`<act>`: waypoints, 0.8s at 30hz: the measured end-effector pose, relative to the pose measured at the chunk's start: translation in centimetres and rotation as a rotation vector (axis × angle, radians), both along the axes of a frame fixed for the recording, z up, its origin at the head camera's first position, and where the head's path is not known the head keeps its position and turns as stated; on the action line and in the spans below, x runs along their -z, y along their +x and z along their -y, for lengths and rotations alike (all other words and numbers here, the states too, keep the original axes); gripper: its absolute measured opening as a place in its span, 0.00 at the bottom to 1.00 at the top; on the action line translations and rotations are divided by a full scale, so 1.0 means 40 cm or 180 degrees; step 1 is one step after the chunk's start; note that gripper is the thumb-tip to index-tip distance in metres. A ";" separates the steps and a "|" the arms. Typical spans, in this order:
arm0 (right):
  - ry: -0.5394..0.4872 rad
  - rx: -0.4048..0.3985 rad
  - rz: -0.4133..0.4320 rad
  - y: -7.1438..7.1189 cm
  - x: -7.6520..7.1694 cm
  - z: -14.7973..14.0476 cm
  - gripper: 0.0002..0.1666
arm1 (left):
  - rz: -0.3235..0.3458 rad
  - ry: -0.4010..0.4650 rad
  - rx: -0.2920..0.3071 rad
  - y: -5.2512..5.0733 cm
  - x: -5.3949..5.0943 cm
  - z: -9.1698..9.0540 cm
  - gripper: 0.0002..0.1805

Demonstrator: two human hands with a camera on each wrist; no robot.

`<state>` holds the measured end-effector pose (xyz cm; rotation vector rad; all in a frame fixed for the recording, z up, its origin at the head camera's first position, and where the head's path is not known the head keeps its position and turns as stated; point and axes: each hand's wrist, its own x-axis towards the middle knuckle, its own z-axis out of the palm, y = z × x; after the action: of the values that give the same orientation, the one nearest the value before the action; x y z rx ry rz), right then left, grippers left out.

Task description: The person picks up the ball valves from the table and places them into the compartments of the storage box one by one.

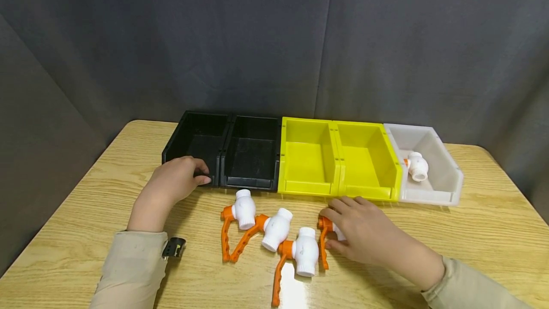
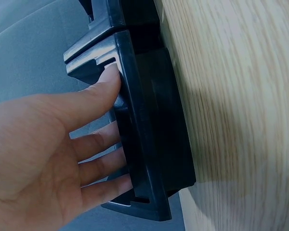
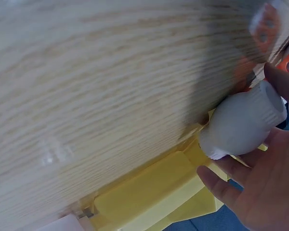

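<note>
Right hand [image 1: 362, 230] around a white plastic valve with an orange lever handle [image 3: 243, 122], left hand [image 1: 171, 184] on a black plastic open-front bin [image 1: 201, 146]

The right hand, right of lower centre in the head view, has its thumb and fingers curled around the valve, which sits on the pale wood-grain table [image 1: 81, 223]. The left hand, left of centre, touches the leftmost bin's front edge, its thumb apart from its loosely extended fingers. Three similar white-and-orange valves [image 1: 306, 251] lie at lower centre. Across the middle stand a second black bin [image 1: 253, 160], two bright yellow plastic bins [image 1: 306, 161] and, at right, a whitish translucent plastic bin [image 1: 443, 173] containing another white-and-orange valve [image 1: 417, 167]. Dark grey cloth [image 1: 257, 37] fills the upper frame.
</note>
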<state>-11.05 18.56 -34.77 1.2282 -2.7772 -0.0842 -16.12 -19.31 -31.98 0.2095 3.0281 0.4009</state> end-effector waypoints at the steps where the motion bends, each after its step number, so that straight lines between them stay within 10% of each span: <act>1: -0.0010 -0.0002 0.0018 0.000 0.000 -0.001 0.30 | 0.0000 0.0000 -0.0002 0.000 0.001 0.000 0.13; 24: -0.0082 -0.0058 0.0318 -0.008 -0.010 -0.012 0.34 | -0.0007 0.0003 -0.0001 0.001 0.003 0.001 0.13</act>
<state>-11.35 19.05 -34.37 1.2856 -2.8410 0.0148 -16.08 -19.37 -32.08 0.2097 3.0303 0.4023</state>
